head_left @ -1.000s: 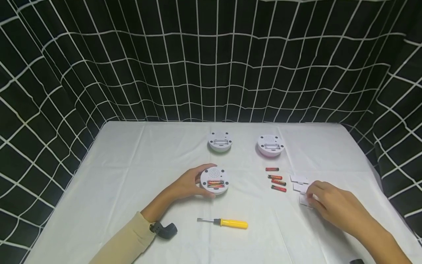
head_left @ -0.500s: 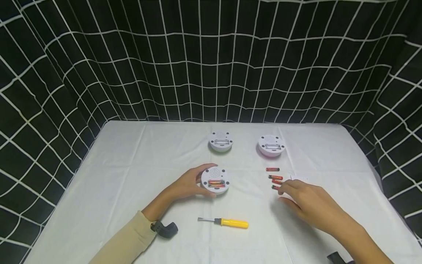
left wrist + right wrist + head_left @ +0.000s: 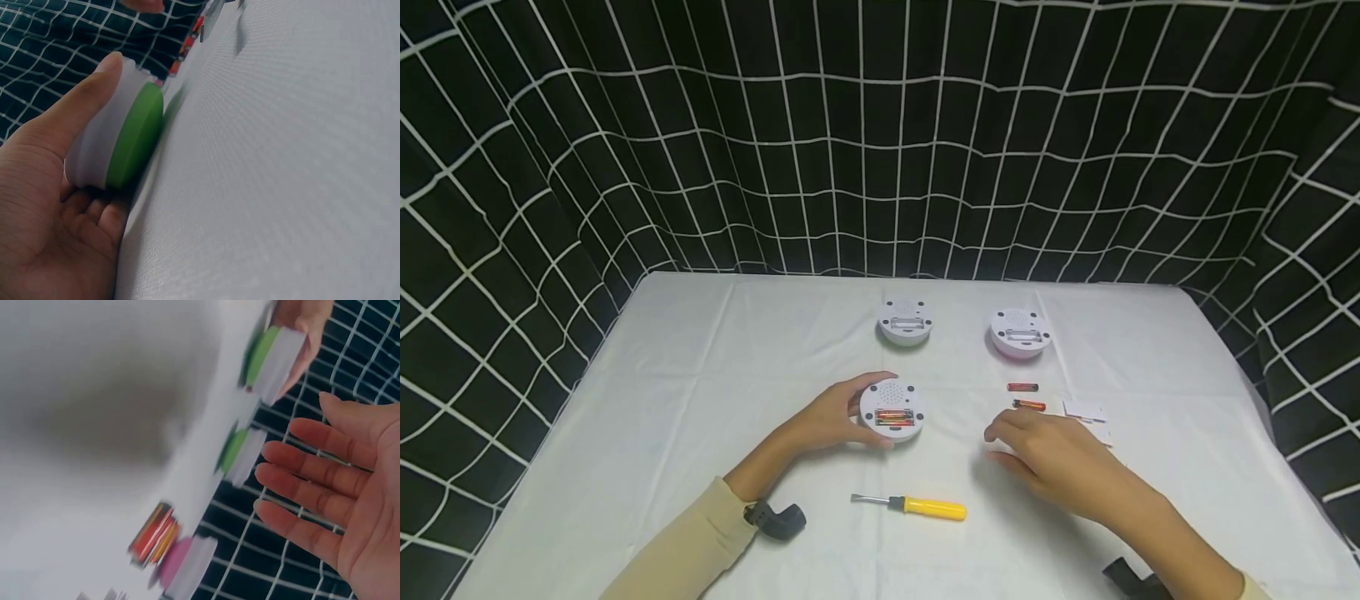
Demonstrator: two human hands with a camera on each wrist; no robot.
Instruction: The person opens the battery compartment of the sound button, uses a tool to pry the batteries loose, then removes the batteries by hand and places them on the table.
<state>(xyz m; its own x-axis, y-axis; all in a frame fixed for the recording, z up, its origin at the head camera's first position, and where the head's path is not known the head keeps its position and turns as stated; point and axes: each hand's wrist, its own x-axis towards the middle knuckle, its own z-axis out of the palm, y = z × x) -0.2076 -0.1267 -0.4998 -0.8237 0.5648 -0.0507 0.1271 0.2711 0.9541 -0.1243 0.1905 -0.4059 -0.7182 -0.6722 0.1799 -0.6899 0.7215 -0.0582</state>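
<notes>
My left hand (image 3: 833, 419) grips the side of a round white device (image 3: 891, 392), its thumb at the near edge and fingers at the far side. The device lies upside down, with a green lower part (image 3: 137, 137) showing in the left wrist view. Two red batteries (image 3: 894, 417) sit in its uncovered compartment. My right hand (image 3: 1056, 458) is over the table to the right, its fingers (image 3: 312, 472) spread and nothing between them. Beyond it lie loose red batteries (image 3: 1029, 405), some hidden by the hand. White battery covers (image 3: 1084, 410) lie beside them, partly hidden.
Two more upturned round devices stand at the back, one green and white (image 3: 906, 333), the other pink and white (image 3: 1019, 343), both with uncovered compartments. A yellow-handled screwdriver (image 3: 934, 508) lies near the front. A black curtain with white grid lines (image 3: 880, 150) surrounds the white table (image 3: 715, 350).
My right hand has moved left from the battery covers, past the loose batteries, toward the held device. The left hand keeps its grip in the same place.
</notes>
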